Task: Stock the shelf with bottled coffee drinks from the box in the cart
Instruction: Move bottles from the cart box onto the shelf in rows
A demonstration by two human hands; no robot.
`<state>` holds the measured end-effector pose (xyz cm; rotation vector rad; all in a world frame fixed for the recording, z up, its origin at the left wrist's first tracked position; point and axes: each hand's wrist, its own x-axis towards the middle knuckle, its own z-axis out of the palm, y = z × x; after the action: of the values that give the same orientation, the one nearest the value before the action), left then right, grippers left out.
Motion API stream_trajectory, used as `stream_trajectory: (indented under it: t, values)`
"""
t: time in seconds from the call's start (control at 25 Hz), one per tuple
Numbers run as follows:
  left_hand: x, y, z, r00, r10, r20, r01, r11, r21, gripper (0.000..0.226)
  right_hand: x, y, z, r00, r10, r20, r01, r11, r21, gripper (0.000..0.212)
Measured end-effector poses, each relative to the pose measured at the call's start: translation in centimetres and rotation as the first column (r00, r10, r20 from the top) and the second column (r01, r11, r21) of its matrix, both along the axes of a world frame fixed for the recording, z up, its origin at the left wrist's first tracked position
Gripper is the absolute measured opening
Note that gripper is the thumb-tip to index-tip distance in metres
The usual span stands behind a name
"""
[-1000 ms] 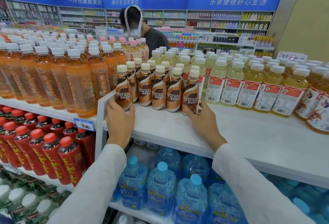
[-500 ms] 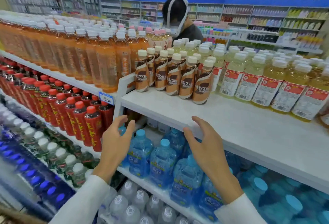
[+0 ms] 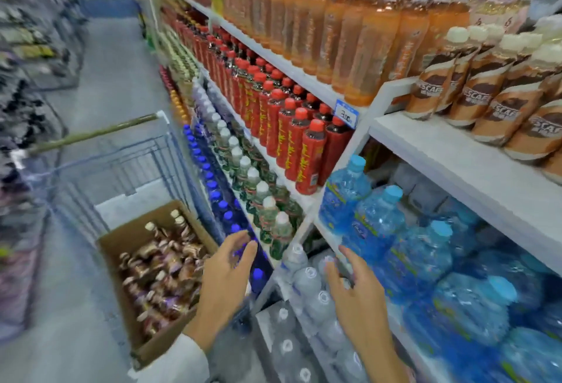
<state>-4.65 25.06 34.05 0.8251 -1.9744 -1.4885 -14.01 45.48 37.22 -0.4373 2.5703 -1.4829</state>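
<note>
Brown Nescafe coffee bottles stand in rows on the white top shelf at the right. An open cardboard box in the wire cart at lower left holds several more coffee bottles, lying jumbled. My left hand hovers open beside the box's right edge, fingers spread, holding nothing. My right hand is also open and empty, in front of the lower shelves of water bottles.
Orange tea bottles fill the upper shelf, red-capped bottles the one below with a price tag. Large blue water jugs and clear water bottles sit low. The aisle floor stretches away on the left.
Both hands left the coffee bottles on the shelf and dropped down and left. My view swung left and downward, bringing the cart and its box into sight.
</note>
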Motion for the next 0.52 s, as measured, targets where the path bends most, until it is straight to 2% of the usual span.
stream_trajectory:
  t: [0.32,0.44,0.52]
  values:
    - [9.4,-6.9,-8.3,0.960,0.197,0.199,-0.239,0.948,0.212,0.016,1.9,-11.0,-9.3,0.934,0.128,0.333,-0.193,0.967,0.168,0.039]
    - [11.7,-9.7,-11.0,0.931,0.222,0.290,-0.318,0.885,0.341,0.030,2.3,-14.9,-11.5,0.920,0.142,0.364,-0.240,0.941,0.240,0.031]
    - [12.9,-11.6,-12.2,0.916,0.209,0.343,-0.335,0.868,0.366,0.043,2.4,-17.2,-12.5,0.910,0.145,0.388,-0.261,0.928,0.265,0.031]
